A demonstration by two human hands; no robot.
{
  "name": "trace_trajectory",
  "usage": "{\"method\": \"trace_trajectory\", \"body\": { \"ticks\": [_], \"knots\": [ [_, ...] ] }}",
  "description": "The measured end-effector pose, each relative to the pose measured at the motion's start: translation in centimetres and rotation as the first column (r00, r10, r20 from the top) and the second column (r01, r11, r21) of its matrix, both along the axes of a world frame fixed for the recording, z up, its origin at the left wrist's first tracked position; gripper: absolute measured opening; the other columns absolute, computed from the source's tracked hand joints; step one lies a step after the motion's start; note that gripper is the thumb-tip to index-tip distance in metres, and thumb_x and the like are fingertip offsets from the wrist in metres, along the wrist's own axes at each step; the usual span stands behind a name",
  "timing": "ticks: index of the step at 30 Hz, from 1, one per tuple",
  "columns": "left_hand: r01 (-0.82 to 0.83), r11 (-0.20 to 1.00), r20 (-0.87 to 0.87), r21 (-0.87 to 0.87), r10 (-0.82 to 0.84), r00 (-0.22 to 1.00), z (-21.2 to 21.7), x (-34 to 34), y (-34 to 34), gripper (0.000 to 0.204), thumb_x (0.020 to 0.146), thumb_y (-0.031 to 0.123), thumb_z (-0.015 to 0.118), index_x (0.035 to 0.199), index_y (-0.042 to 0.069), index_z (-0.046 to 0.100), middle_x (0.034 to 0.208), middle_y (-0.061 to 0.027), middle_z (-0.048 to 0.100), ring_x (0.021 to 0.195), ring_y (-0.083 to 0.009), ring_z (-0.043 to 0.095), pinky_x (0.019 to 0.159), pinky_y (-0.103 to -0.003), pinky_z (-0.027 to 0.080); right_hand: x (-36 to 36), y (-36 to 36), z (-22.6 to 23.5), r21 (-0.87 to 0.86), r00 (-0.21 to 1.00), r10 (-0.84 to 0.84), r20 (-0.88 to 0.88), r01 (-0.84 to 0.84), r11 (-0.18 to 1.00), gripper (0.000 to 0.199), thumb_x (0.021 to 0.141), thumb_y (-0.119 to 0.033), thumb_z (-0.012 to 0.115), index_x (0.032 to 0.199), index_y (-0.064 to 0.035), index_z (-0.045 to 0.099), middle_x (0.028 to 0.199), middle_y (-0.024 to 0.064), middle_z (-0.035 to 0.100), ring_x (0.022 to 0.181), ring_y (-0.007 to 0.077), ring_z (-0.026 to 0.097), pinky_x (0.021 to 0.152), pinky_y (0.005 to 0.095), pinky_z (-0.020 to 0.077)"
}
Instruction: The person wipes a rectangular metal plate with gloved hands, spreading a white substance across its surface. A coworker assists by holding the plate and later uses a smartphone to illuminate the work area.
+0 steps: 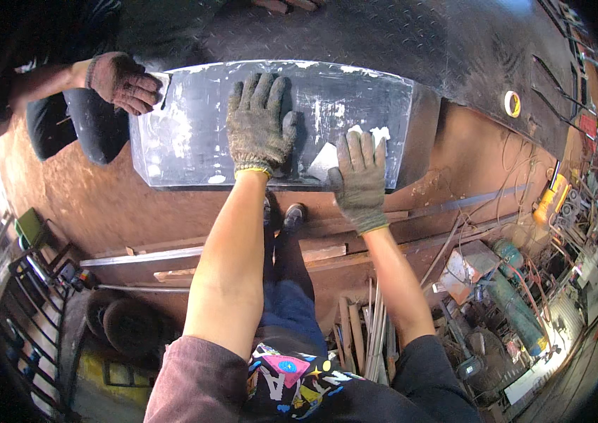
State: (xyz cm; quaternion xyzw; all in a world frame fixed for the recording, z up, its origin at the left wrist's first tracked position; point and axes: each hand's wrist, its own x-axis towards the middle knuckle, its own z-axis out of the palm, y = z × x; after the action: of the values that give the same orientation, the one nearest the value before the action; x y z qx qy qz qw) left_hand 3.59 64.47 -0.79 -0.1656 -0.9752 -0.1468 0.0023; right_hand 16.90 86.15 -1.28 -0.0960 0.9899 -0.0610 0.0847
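Observation:
A dark grey panel [200,106] with white scuffs and patches lies in front of me. My left hand [261,120], in a grey knit glove, rests flat on its middle, fingers stretched out, holding nothing. Farther right, my gloved right hand [360,173] presses a folded white sheet, apparently sandpaper [324,163], against the panel near its right end. The sheet sticks out beside the thumb; the rest is hidden under the palm and fingers. At the panel's left end, another person's gloved hand [124,83] grips a small pale pad [163,88] at the edge.
Behind the panel spreads a dark tread-plate surface [383,35] with a tape roll [512,104] on it. Metal bars [144,256] cross the brown floor by my feet. At right lie a yellow tool [551,199], cables and a green cylinder [514,314]. A black rack [38,338] stands left.

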Motion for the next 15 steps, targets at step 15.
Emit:
{"method": "trace_trajectory", "body": {
  "ticks": [15],
  "knots": [
    [0.019,1.0,-0.004,-0.022,-0.019,1.0,0.1,0.6,-0.3,0.066,0.095,0.042,0.059,0.154,0.012,0.054,0.16,-0.0179,0.051,0.152,-0.0417,0.039,0.13,-0.056,0.021,-2.9,2.9,1.3,0.0,0.996,0.037,-0.082,-0.037,0.999,0.065,0.108,-0.046,0.044,0.155,-0.0032,0.051,0.164,0.0211,0.045,0.155,0.0435,0.036,0.131,0.0633,0.0169]
  ]
}}
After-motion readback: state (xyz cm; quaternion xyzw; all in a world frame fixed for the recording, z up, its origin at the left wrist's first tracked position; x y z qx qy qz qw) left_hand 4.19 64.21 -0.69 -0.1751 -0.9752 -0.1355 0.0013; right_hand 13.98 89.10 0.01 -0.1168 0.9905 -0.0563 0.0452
